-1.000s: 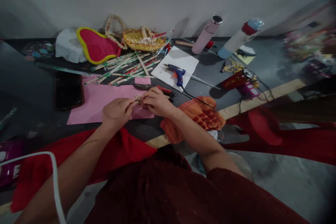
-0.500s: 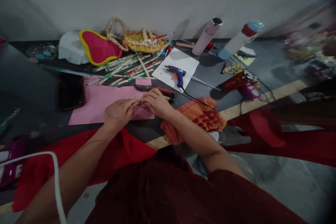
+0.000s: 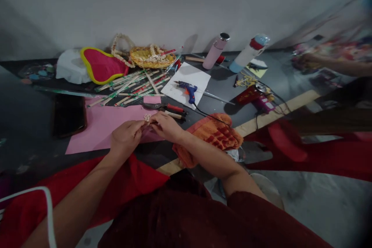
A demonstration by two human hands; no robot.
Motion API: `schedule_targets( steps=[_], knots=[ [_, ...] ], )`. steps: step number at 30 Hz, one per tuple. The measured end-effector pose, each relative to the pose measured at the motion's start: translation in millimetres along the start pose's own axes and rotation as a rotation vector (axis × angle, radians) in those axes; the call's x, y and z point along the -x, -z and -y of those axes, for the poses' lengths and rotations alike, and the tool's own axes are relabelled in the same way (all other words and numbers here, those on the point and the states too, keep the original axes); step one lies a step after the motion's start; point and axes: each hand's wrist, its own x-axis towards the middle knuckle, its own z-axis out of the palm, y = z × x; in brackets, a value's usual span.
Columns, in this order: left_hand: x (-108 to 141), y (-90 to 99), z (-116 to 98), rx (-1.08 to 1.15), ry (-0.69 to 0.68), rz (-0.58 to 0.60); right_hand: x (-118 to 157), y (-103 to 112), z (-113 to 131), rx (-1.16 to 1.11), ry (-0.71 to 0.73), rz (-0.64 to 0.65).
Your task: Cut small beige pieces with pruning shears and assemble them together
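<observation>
Both hands meet over a small knobbly beige piece

The left hand comes in from one side and the right hand from the other, their fingertips almost meeting. The left thumb and forefinger are drawn together on the piece with hardly any gap. The right fingers are curled and also look pinched on it, though their exact contact is hidden. The piece sits between the two sets of fingertips, its pale bumps showing just beyond them, above a pink paper sheet on the worktop.

The step in hand seems to be close two-handed work on this piece. The next move probably calls for one hand to keep a steady, light pinch while the other makes small adjustments, since the piece looks easy to lose hold of.

Just beyond the right fingers lie red-handled pliers; farther out, a blue glue gun rests on a white sheet. Chopsticks in wrappers are strewn beyond the left fingers, and a dark phone lies to their left. An orange towel is bunched beside the right forearm.
</observation>
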Motion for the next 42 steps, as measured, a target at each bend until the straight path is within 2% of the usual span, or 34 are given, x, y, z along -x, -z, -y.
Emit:
schedule_targets(
  steps=[13, 20, 29, 34, 37, 42],
  knots=[
    [-7, 3.2, 1, -0.075, -0.006, 0.163, -2, 7, -1, 0.042, -0.011, 0.126],
    [-7, 7.7, -2, -0.086, 0.02, 0.209, -2, 7, -4, 0.023, 0.04, 0.115],
    [-7, 2.9, -1, -0.099, 0.003, 0.114, -2, 7, -4, 0.004, 0.032, 0.129],
    [-5, -1.1, 1, -0.053, -0.023, 0.031, 0, 4, -5, -0.008, -0.006, 0.056],
    [-3, -2.0, 0, -0.007, -0.047, -0.032, 1, 3, -6, -0.035, 0.027, -0.021],
    [-2, -2.7, 0, 0.046, -0.051, -0.114, 2, 0, -7, -0.066, 0.082, -0.046]
  ],
)
